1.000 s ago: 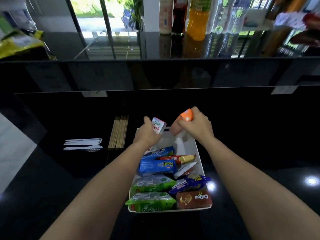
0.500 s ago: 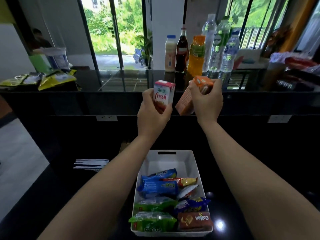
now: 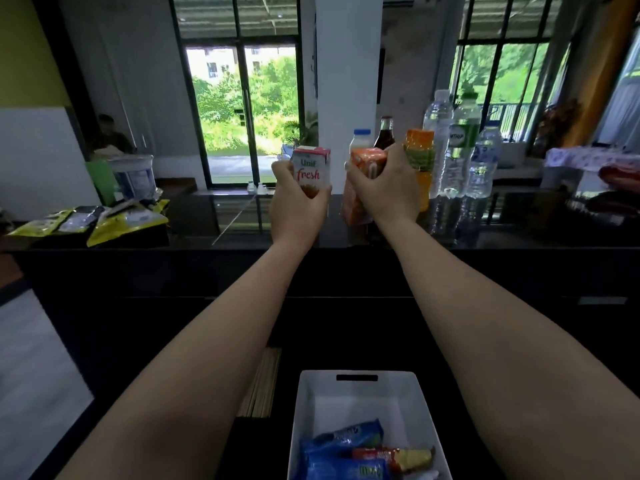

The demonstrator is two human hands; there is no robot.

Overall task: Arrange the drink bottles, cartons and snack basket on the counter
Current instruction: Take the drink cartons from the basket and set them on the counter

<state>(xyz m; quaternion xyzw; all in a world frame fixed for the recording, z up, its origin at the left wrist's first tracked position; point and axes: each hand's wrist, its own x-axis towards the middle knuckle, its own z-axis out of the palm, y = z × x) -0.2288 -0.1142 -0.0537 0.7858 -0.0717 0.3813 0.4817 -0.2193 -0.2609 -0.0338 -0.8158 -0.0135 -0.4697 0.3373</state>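
I have both arms extended to the raised surface [image 3: 242,223]. My left hand [image 3: 298,202] has its fingers wrapped around the white carton [image 3: 311,169], upright, held just above the surface. My right hand [image 3: 384,188] clasps the orange carton [image 3: 363,168], tilted, its base at or near the surface; contact unclear. The bottles [image 3: 450,150] already stand grouped just beside it. Outstanding, in my judgement: both cartons set down, and the snack basket [image 3: 360,396] brought up from the lower level.

left hand [image 3: 298,206] – white carton [image 3: 311,170], right hand [image 3: 384,188] – orange carton [image 3: 365,168]
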